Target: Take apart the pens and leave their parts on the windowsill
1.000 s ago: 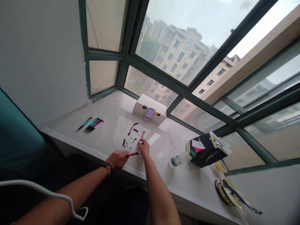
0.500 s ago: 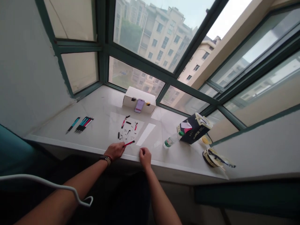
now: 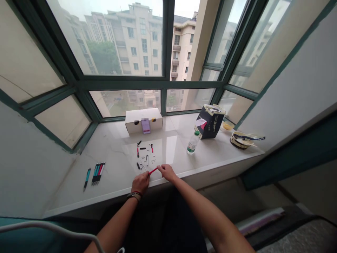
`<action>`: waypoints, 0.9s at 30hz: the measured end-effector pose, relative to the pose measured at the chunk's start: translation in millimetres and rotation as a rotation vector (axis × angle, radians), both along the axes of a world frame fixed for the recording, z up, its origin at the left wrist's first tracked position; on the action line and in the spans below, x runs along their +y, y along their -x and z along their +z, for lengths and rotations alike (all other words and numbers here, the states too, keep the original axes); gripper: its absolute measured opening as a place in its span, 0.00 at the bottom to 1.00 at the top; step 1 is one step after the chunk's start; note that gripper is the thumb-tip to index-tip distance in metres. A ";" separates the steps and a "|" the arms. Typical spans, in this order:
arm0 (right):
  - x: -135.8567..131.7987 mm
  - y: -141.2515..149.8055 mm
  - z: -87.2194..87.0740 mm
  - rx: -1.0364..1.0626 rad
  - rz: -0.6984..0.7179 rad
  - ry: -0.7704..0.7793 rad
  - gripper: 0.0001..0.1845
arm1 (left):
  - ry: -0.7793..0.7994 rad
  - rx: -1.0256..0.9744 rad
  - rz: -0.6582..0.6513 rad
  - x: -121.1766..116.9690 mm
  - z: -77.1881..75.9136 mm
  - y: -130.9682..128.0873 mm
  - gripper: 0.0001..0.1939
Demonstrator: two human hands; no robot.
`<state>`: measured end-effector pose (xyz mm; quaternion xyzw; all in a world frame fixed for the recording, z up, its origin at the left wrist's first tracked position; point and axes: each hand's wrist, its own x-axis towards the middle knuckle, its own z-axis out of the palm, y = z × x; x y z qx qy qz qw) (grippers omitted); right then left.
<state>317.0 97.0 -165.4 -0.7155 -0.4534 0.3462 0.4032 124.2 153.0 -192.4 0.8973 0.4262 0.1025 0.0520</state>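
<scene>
My left hand (image 3: 140,182) is closed round the lower end of a thin red pen (image 3: 153,171) at the front edge of the white stone sill (image 3: 116,154). My right hand (image 3: 166,172) pinches the pen's upper tip, so both hands hold it between them. Just beyond the hands lie several small loose pen parts (image 3: 144,154), black, red and white. A wristband is on my left wrist.
A row of finished pens (image 3: 95,173) lies to the left on the sill. A white box (image 3: 143,120) stands at the back by the window. To the right are a plastic bottle (image 3: 193,142), a dark paper bag (image 3: 210,122) and a bowl (image 3: 241,140).
The view has swung right and levelled. My right hand moved from the sill edge back to the red pen's tip and now pinches it. The left hand still holds the pen.
</scene>
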 end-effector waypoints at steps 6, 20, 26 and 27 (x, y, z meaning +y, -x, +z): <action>15.8 -12.3 -15.3 0.100 -0.008 0.073 0.19 | 0.018 0.009 -0.037 0.7 -0.7 0.0 0.17; 27.1 -7.8 -13.1 0.230 0.056 0.201 0.31 | 0.016 -0.008 -0.059 2.9 -5.0 1.2 0.19; 31.9 -3.7 -12.6 0.392 -0.176 0.226 0.26 | 0.017 -0.051 -0.025 1.2 -4.6 1.5 0.20; 32.4 -3.2 -12.1 0.394 -0.191 0.229 0.25 | 0.017 -0.058 -0.019 0.9 -4.3 1.7 0.20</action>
